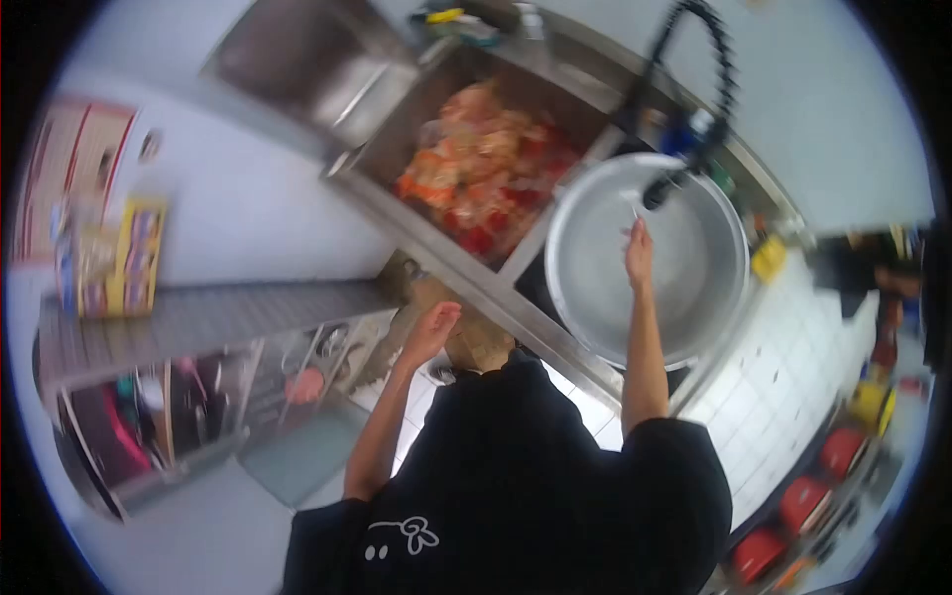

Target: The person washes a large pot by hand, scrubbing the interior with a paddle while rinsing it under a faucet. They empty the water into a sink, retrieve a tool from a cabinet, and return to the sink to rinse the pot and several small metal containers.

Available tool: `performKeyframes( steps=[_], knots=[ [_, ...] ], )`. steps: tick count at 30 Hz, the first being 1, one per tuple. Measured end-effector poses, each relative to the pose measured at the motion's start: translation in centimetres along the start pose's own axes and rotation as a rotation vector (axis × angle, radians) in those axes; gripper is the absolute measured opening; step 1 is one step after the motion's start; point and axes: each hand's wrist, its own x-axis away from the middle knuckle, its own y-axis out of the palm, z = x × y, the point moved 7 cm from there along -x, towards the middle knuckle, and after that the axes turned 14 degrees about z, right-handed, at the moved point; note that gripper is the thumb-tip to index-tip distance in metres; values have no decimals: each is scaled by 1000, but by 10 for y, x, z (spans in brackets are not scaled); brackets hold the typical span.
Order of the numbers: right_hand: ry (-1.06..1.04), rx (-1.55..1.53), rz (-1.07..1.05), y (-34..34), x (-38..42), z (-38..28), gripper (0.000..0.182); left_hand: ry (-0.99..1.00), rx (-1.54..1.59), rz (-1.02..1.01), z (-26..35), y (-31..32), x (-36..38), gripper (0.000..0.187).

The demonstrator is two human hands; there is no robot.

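My right hand is stretched over a large round metal basin, just below the black spray nozzle of a coiled tap hose. Its fingers point towards the nozzle, and nothing shows in the grip. A thin bright streak near the fingertips is too blurred to identify. My left hand is held in the air in front of the sink edge, fingers extended, touching nothing. A heap of orange, red and pale food pieces fills the steel sink left of the basin.
Left stands a steel counter with a yellow package on it and shelves of utensils beneath. The hose arches above the basin. Red containers line the right side beyond the white-tiled floor.
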Motion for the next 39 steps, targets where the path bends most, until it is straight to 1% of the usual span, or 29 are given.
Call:
performKeyframes(
  steps=[1, 2, 3, 4, 5, 6, 7, 8, 9, 12, 14, 16, 17, 19, 21, 22, 23, 25, 26, 28, 29, 30, 32, 34, 35, 36, 37, 38, 39],
  knots=[
    [-464, 331, 191, -8, 10, -53, 44, -9, -1, 39, -32, -14, 4, 24],
    [-722, 503, 215, -4, 9, -63, 38, -23, -3, 109, -54, -38, 18, 24],
    [-947, 876, 57, 3, 3, -59, 46, -23, -10, 125, -58, -54, 29, 24],
    [-931, 809, 64, 11, -16, -60, 42, -28, -16, 162, -59, -66, 35, 24],
    [-859, 674, 140, 9, -13, -74, 38, 117, 114, 295, -82, -75, 38, 32],
    [-762, 541, 226, 5, -5, -89, 35, 86, 213, 355, -75, -86, 50, 31],
    [-642, 428, 304, -3, 11, -104, 32, -27, -30, 325, -58, -101, 64, 28],
    [-537, 350, 345, -18, 38, -123, 29, 284, -47, 513, -79, -106, 66, 26],
    [-536, 330, 280, -17, 38, -112, 29, 273, 11, 576, -89, -112, 70, 25],
    [-644, 328, 41, 21, 105, -114, 31, 241, 80, 705, -107, -131, 99, 22],
    [-710, 247, -106, 79, 153, -135, 31, 279, 69, 696, -139, -135, 98, 22],
    [-791, 142, -358, 152, 215, -176, 33, 321, 30, 806, -179, -159, 123, 24],
    [-810, 108, -511, 184, 251, -189, 33, 240, 46, 874, -195, -158, 130, 25],
    [-835, 26, -786, 256, 329, -219, 35, 134, 48, 1034, -225, -199, 182, 27],
    [-821, 2, -1031, 314, 392, -249, 36, -33, 170, 1054, -220, -214, 203, 29],
    [-789, 11, -1127, 331, 419, -257, 37, -89, 178, 1123, -224, -226, 215, 31],
    [-751, 22, -1206, 346, 443, -262, 38, -82, 172, 1141, -221, -236, 220, 31],
    [-675, 76, -1354, 367, 484, -263, 39, 47, 271, 1106, -206, -252, 227, 34],
    [-620, 123, -1427, 375, 498, -260, 40, 43, 280, 1118, -201, -258, 223, 34],
    [-518, 239, -1561, 378, 524, -250, 42, 92, 581, 953, -186, -260, 203, 35],
    [-473, 304, -1629, 376, 537, -246, 43, 96, 592, 966, -165, -268, 216, 35],
    [-428, 366, -1701, 372, 548, -241, 44, -52, 725, 985, -146, -275, 239, 34],
    [-383, 437, -1865, 366, 589, -244, 45, -174, 852, 1012, -149, -293, 252, 33],
    [-419, 472, -2019, 365, 644, -264, 45, 41, 833, 916, -179, -316, 245, 31],
    [-453, 483, -2087, 366, 672, -277, 45, 56, 827, 922, -209, -329, 234, 31],
    [-498, 529, -2217, 363, 695, -284, 44, 72, 623, 1134, -245, -352, 231, 30],
    [-502, 523, -2217, 368, 699, -285, 44, 60, 595, 1237, -244, -364, 251, 30],
    [-349, 499, -2128, 379, 689, -283, 43, 44, 565, 1340, -244, -375, 271, 30],
    [-197, 468, -2029, 391, 677, -277, 42, 5, 716, 1336, -221, -390, 322, 31]
  ],
)
